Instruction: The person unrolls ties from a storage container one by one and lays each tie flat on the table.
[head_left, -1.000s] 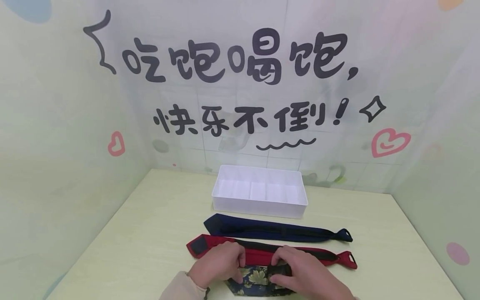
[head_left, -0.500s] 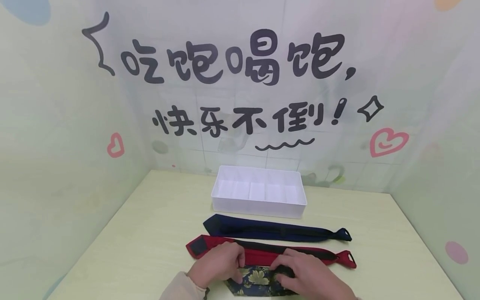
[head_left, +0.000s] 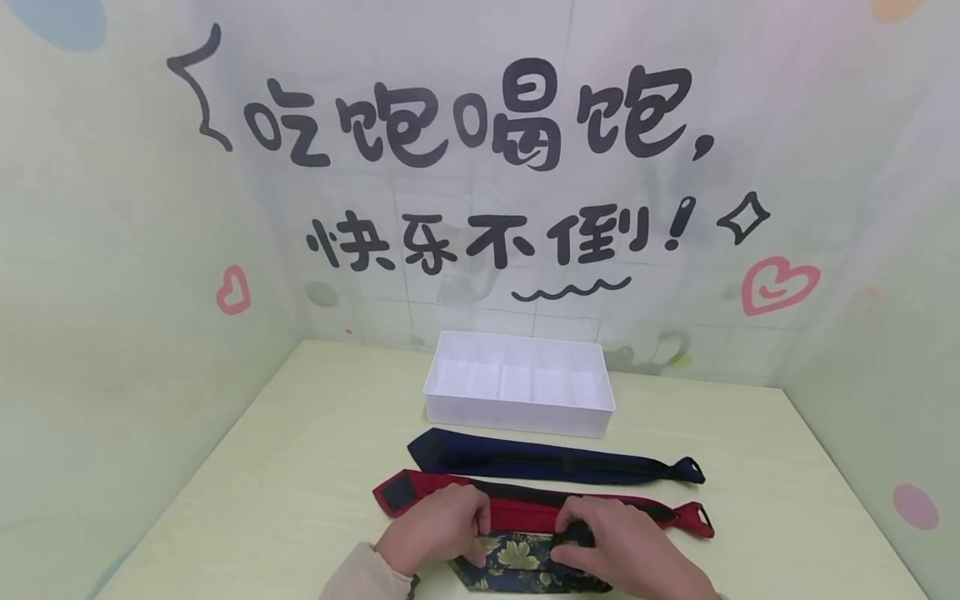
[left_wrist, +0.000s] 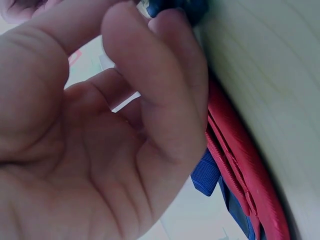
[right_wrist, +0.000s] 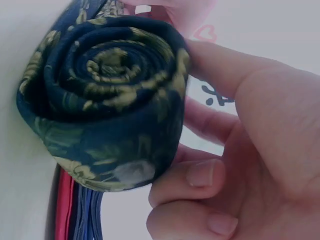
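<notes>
A dark blue necktie (head_left: 517,557) with gold flowers lies at the table's front, its pointed end to the left and flat. Its other end is wound into a thick spiral roll (right_wrist: 112,120), clearly seen in the right wrist view. My right hand (head_left: 630,546) grips this roll, thumb on the near side and fingers on the far side. Over the flat part, my left hand (head_left: 438,523) pinches the cloth near the pointed end with thumb and bent fingers. In the left wrist view, the curled fingers (left_wrist: 160,95) hide most of the floral tie.
Just behind my hands a red necktie (head_left: 517,517) lies flat, partly covered by them. Beyond it stretches a navy necktie (head_left: 540,462). A white divided box (head_left: 517,412) stands farther back on the pale table (head_left: 300,450), before a printed curtain (head_left: 480,308).
My right hand has shifted slightly right with the roll, and more of the flat floral cloth shows between my hands. The left hand stays in place.
</notes>
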